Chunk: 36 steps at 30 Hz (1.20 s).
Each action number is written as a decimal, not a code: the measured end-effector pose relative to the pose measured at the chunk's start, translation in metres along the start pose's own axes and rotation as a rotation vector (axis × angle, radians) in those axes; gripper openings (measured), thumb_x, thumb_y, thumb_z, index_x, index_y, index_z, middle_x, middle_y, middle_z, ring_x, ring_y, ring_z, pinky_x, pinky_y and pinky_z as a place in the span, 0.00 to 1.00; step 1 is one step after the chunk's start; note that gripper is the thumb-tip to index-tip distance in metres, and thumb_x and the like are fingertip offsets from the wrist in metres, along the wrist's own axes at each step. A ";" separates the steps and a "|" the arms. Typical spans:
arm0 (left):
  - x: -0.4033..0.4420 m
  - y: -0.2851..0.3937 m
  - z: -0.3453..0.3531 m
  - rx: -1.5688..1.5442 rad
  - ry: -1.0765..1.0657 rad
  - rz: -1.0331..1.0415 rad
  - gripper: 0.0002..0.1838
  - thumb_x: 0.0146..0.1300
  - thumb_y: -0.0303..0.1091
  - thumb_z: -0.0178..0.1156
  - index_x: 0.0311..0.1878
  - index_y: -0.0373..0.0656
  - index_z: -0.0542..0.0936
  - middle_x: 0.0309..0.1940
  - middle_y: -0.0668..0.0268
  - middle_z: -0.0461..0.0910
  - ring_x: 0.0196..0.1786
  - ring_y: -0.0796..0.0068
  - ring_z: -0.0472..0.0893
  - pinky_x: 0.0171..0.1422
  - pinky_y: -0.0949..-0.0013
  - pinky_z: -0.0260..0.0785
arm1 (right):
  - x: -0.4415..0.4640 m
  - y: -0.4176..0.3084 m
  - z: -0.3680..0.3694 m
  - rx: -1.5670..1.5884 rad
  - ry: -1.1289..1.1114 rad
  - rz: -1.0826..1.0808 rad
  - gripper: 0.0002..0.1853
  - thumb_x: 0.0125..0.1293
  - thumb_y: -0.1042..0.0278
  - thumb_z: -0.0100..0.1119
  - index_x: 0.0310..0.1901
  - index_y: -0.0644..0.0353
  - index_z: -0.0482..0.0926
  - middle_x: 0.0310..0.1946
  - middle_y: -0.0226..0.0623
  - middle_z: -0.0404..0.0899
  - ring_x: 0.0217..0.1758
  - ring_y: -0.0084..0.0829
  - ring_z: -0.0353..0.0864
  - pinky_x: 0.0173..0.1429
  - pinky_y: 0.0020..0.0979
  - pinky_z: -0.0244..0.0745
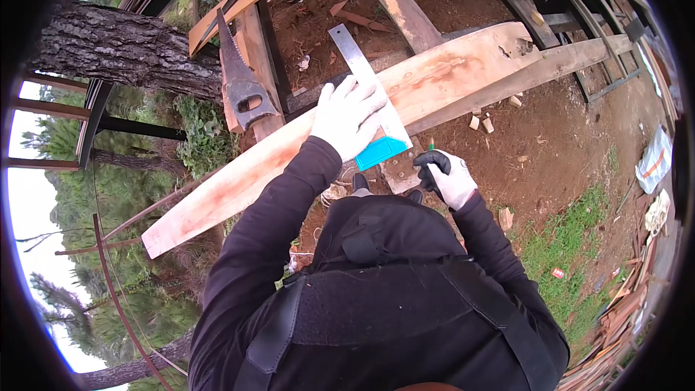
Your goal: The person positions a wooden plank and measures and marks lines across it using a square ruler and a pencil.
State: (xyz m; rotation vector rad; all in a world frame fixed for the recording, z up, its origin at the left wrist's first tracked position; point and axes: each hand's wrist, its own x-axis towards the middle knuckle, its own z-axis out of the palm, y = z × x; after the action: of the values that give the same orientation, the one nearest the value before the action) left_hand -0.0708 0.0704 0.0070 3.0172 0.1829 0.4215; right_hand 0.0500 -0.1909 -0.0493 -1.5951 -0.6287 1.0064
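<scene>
A long plank [239,187] of reddish wood runs slantwise below me. Across it lies a try square [371,85] with a steel blade and a turquoise handle, the handle against the plank's near edge. My left hand [346,117], in a white glove, rests flat on the plank beside the blade, fingers stretched out and touching the square. My right hand [447,177], in a white glove with dark fingertips, is closed around a thin pencil [431,143] with a green end pointing up. It is apart from the plank, just right of the turquoise handle.
A handsaw [247,95] leans on the timber at left, beside a tree trunk [130,51]. Beams [394,1] cross behind the plank. Wood offcuts [481,124] lie on the brown ground, and scrap wood [622,304] is piled at right.
</scene>
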 end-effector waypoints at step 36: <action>-0.001 -0.002 -0.001 -0.103 0.135 -0.036 0.18 0.59 0.38 0.62 0.53 0.48 0.84 0.56 0.63 0.80 0.63 0.57 0.74 0.61 0.51 0.64 | 0.127 -0.084 0.038 -0.989 0.160 -0.411 0.19 0.70 0.59 0.55 0.60 0.47 0.82 0.44 0.45 0.87 0.46 0.47 0.87 0.52 0.46 0.81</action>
State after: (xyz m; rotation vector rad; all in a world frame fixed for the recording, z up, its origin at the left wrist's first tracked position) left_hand -0.0719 0.0719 0.0076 2.8808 0.2179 0.6124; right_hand 0.0890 -0.0455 -0.0061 -2.2104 -1.4052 0.2198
